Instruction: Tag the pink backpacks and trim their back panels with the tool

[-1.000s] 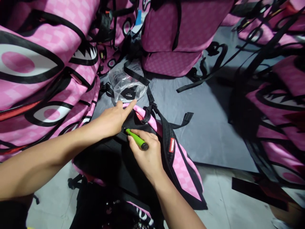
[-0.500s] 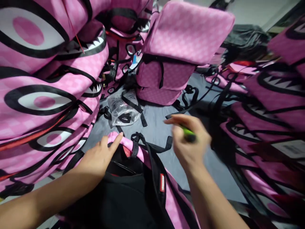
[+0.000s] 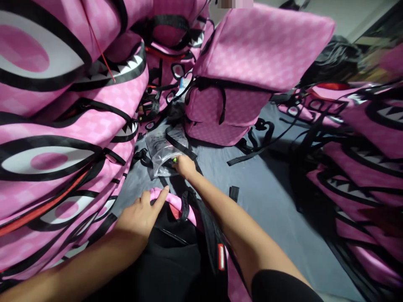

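Right hand (image 3: 185,166), closed round a green tool (image 3: 175,160), had moved to the clear bag (image 3: 159,147) on the grey tabletop (image 3: 267,188) (pink backpacks (image 3: 53,195) stacked left and right); left hand (image 3: 137,214) clasped the near backpack (image 3: 170,266).

Black sleeve (image 3: 281,287) on the right arm (image 3: 233,214), curved hem; both hands (image 3: 137,216) bare

Left hand (image 3: 138,216) is gripping the pink upper edge of a black backpack (image 3: 170,268); right hand (image 3: 186,166) is holding a green object (image 3: 175,160) over a clear plastic bag (image 3: 160,144).
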A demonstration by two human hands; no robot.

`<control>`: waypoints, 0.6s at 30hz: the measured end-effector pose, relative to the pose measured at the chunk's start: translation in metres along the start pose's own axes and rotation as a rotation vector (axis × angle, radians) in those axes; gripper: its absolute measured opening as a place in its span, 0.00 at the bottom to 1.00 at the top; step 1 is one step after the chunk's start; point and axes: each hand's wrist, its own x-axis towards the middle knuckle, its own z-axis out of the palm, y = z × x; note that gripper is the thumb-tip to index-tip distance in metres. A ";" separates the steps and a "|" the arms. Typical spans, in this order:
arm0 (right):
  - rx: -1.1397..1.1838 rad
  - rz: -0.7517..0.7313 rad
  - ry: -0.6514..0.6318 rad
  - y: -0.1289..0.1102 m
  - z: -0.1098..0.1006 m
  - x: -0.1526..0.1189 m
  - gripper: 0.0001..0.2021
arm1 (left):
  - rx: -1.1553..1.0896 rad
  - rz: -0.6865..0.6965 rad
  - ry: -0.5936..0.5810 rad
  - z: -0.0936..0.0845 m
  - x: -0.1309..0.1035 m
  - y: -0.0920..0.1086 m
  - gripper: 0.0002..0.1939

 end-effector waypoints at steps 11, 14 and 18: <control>-0.058 -0.047 0.050 0.031 -0.025 -0.052 0.24 | -0.056 0.162 0.244 0.025 0.002 -0.019 0.46; -0.042 -0.055 0.133 0.035 -0.041 -0.078 0.18 | -0.124 0.179 0.263 0.028 0.002 -0.024 0.47; -0.014 -0.166 0.400 0.028 -0.065 -0.140 0.18 | -0.470 0.249 0.391 0.017 -0.004 -0.026 0.37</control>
